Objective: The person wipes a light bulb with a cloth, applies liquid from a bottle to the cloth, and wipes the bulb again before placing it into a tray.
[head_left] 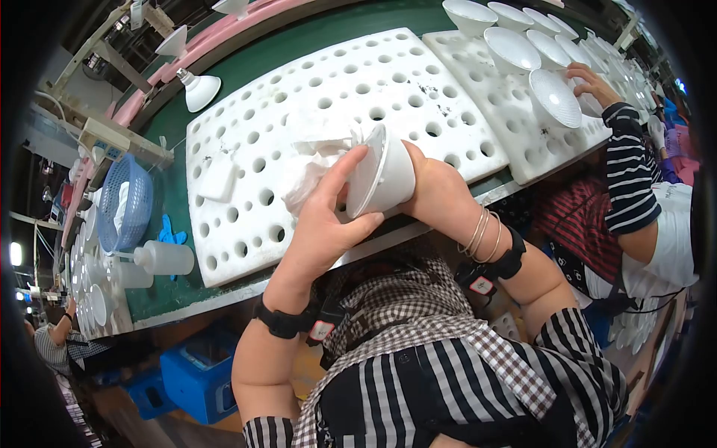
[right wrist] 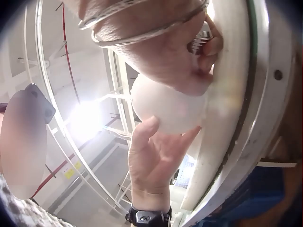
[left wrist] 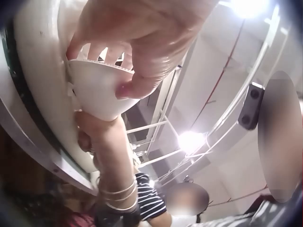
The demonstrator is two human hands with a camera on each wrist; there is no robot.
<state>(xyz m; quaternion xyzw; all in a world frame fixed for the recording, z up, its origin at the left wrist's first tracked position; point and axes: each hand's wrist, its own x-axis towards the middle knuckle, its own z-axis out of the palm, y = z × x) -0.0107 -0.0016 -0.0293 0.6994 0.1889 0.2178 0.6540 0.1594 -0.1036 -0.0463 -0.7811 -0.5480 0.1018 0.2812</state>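
A white cone-shaped reflector bulb [head_left: 394, 175] is tilted on its side between both hands, above the near edge of a white foam board [head_left: 340, 119] full of round holes. My left hand [head_left: 325, 216] grips its wide rim, thumb on the outer cone and fingers across the face. Crumpled white tissue [head_left: 305, 179] lies beside those fingers. At the narrow end, my right hand [head_left: 441, 187] curls round the bulb's base; its metal screw thread [right wrist: 201, 43] shows between the fingers in the right wrist view.
Another bulb [head_left: 200, 91] lies on the green table behind the board. To the left are a blue basket [head_left: 138, 187], a white bottle [head_left: 170, 258] and a blue glove-like piece [head_left: 168, 230]. On the right, a neighbour's hand [head_left: 595, 86] reaches among several bulbs on a second foam board [head_left: 515, 160].
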